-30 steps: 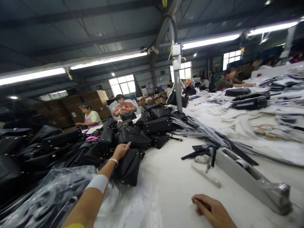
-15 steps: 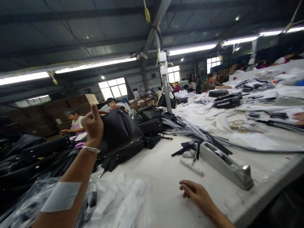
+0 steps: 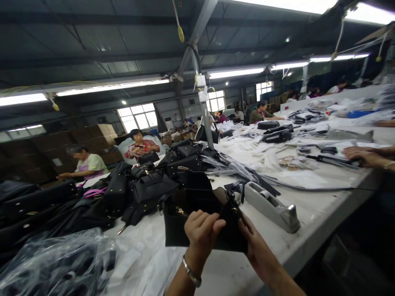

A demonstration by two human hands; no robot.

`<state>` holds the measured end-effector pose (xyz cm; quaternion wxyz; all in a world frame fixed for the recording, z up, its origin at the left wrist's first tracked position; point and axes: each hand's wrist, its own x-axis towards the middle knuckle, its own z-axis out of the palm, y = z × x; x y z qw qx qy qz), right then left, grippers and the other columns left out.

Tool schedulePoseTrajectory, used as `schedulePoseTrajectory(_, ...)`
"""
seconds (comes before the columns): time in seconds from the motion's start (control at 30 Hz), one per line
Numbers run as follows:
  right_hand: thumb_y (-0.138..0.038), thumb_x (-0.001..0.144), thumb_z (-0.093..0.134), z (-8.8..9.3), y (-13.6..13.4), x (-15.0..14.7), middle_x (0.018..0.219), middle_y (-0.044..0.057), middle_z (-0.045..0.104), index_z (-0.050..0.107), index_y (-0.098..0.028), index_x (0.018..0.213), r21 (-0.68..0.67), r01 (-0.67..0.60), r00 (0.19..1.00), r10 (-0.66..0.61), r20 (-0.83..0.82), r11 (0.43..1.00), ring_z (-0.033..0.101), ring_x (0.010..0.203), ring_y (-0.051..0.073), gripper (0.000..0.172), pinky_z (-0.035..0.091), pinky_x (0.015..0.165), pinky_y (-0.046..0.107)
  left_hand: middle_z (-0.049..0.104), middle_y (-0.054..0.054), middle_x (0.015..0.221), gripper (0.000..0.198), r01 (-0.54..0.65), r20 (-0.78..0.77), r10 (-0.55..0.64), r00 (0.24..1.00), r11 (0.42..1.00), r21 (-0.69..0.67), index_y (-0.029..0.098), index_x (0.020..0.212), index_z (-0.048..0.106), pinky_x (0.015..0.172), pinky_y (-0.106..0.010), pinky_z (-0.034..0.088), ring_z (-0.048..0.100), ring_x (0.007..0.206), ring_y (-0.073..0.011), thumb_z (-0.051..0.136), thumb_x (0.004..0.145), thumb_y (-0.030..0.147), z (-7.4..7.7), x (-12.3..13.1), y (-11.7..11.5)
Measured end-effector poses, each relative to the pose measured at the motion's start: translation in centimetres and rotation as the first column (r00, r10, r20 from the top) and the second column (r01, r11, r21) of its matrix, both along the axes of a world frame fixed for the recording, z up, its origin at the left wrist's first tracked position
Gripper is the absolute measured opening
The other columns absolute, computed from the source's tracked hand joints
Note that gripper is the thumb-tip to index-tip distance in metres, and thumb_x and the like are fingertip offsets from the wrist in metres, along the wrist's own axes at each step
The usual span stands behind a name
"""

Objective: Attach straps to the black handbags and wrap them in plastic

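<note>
A black handbag is held upright over the white table, its top open and its flap raised. My left hand, with a silver bangle at the wrist, is closed over the bag's near rim. On the bag's right end, my right hand grips the side, and some of its fingers are hidden behind the bag. Gold-coloured hardware shows inside the opening. Just past the bag stands a grey tape dispenser.
Black bags are heaped at the left and centre. A clear plastic bag with dark pieces lies front left. Plastic-wrapped straps cross the table near a metal post. At right, a co-worker's hands rest near the table edge.
My left hand has brought the black bag from the pile at the left to in front of me. My right hand has risen from the table and taken hold of its side. The view has shifted.
</note>
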<state>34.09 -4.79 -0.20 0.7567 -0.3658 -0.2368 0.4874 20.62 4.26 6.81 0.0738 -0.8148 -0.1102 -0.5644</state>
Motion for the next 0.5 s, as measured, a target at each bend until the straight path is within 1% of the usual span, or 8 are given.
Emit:
schedulePoseTrajectory(0.07, -0.057, 0.085, 0.067, -2.8, 0.2, 1.1, 0.140, 0.006, 0.062, 0.049, -0.032, 0.142, -0.064, 0.076, 0.993, -0.069, 0.097, 0.995, 0.057, 0.128, 0.030, 0.065, 0.051, 0.102, 0.045, 0.063, -0.001, 0.055, 0.036, -0.002, -0.081, 0.001, 0.997, 1.000, -0.013, 0.017, 0.075, 0.068, 0.055, -0.032, 0.034, 0.053, 0.052, -0.0147, 0.051, 0.100, 0.038, -2.2, 0.3, -1.0)
schedulePoseTrajectory(0.13, -0.060, 0.079, 0.071, -5.5, -0.1, 2.2, 0.136, 0.008, 0.065, 0.057, -0.028, 0.134, -0.144, 0.172, 0.962, -0.135, 0.238, 0.974, 0.056, 0.129, 0.033, 0.065, 0.049, 0.105, 0.048, 0.059, 0.000, 0.052, 0.036, -0.015, -0.171, 0.012, 0.985, 1.000, -0.018, 0.017, 0.074, 0.067, 0.053, -0.032, 0.033, 0.051, 0.050, -0.0148, 0.052, 0.099, 0.039, -4.1, 0.3, -1.8)
schedulePoseTrajectory(0.23, -0.057, 0.070, 0.079, -8.1, -1.4, 3.5, 0.136, 0.010, 0.065, 0.067, -0.023, 0.122, -0.222, 0.283, 0.905, -0.183, 0.383, 0.933, 0.048, 0.137, 0.035, 0.064, 0.037, 0.116, 0.049, 0.068, 0.000, 0.065, 0.021, -0.095, -0.352, 0.054, 0.935, 0.990, -0.101, 0.019, 0.090, 0.069, 0.057, -0.032, 0.040, 0.059, 0.060, -0.0174, 0.057, 0.097, 0.034, -5.8, -0.1, -3.2)
schedulePoseTrajectory(0.27, -0.056, 0.070, 0.078, -8.5, -2.0, 3.8, 0.136, 0.010, 0.064, 0.068, -0.023, 0.122, -0.223, 0.286, 0.892, -0.174, 0.417, 0.932, 0.048, 0.137, 0.034, 0.062, 0.035, 0.117, 0.048, 0.071, -0.001, 0.074, 0.015, -0.134, -0.416, 0.059, 0.907, 0.979, -0.153, 0.020, 0.099, 0.069, 0.061, -0.032, 0.044, 0.062, 0.067, -0.0192, 0.060, 0.095, 0.032, -5.9, -0.4, -3.7)
schedulePoseTrajectory(0.3, -0.056, 0.073, 0.075, -8.6, -2.5, 4.2, 0.136, 0.010, 0.065, 0.068, -0.022, 0.122, -0.212, 0.281, 0.873, -0.158, 0.461, 0.936, 0.050, 0.135, 0.033, 0.060, 0.037, 0.116, 0.047, 0.074, -0.002, 0.085, 0.017, -0.175, -0.473, 0.057, 0.879, 0.962, -0.208, 0.022, 0.107, 0.068, 0.066, -0.034, 0.047, 0.065, 0.075, -0.0212, 0.063, 0.093, 0.029, -5.8, -0.9, -4.3)
schedulePoseTrajectory(0.37, -0.054, 0.079, 0.068, -8.4, -3.5, 4.9, 0.130, 0.011, 0.069, 0.069, -0.021, 0.122, -0.195, 0.268, 0.805, -0.108, 0.583, 0.943, 0.059, 0.127, 0.031, 0.054, 0.045, 0.111, 0.045, 0.075, -0.004, 0.104, 0.029, -0.244, -0.547, 0.046, 0.836, 0.924, -0.295, 0.024, 0.118, 0.065, 0.078, -0.039, 0.052, 0.068, 0.091, -0.0250, 0.068, 0.088, 0.023, -5.1, -2.0, -5.1)
schedulePoseTrajectory(0.43, -0.052, 0.084, 0.062, -7.6, -4.0, 5.8, 0.119, 0.011, 0.075, 0.073, -0.021, 0.115, -0.213, 0.300, 0.696, -0.060, 0.716, 0.930, 0.068, 0.115, 0.031, 0.046, 0.053, 0.102, 0.044, 0.073, -0.005, 0.118, 0.034, -0.290, -0.591, 0.044, 0.806, 0.899, -0.328, 0.025, 0.117, 0.066, 0.088, -0.044, 0.054, 0.067, 0.104, -0.0286, 0.070, 0.084, 0.020, -4.4, -3.6, -5.5)
schedulePoseTrajectory(0.5, -0.050, 0.088, 0.055, -6.7, -3.8, 6.9, 0.110, 0.011, 0.078, 0.075, -0.020, 0.110, -0.228, 0.357, 0.600, -0.035, 0.799, 0.906, 0.074, 0.102, 0.030, 0.042, 0.059, 0.092, 0.041, 0.071, -0.005, 0.126, 0.026, -0.318, -0.637, 0.035, 0.770, 0.886, -0.336, 0.025, 0.109, 0.069, 0.090, -0.044, 0.055, 0.068, 0.108, -0.0296, 0.069, 0.084, 0.017, -4.2, -5.3, -5.5)
